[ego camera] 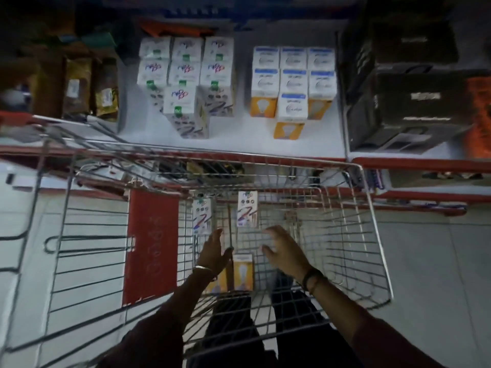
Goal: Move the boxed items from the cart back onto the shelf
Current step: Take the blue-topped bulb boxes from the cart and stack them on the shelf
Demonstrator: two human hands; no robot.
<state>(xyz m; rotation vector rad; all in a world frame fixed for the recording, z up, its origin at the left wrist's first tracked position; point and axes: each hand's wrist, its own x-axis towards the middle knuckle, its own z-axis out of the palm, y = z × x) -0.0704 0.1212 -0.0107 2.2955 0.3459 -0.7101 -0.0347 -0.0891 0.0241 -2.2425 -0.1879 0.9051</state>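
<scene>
From the head camera, both hands reach down into the wire cart (372, 208). The left hand (214, 252) has its fingers spread and holds nothing, just beside an orange bulb box (243, 272) lying on the cart floor. The right hand (285, 252) hangs open too, fingers loosely apart, on the box's other side. Two white boxes (247, 208) stand further in the cart. On the shelf (244, 134) above, white boxes and orange-fronted boxes (292, 83) sit in two stacked groups.
</scene>
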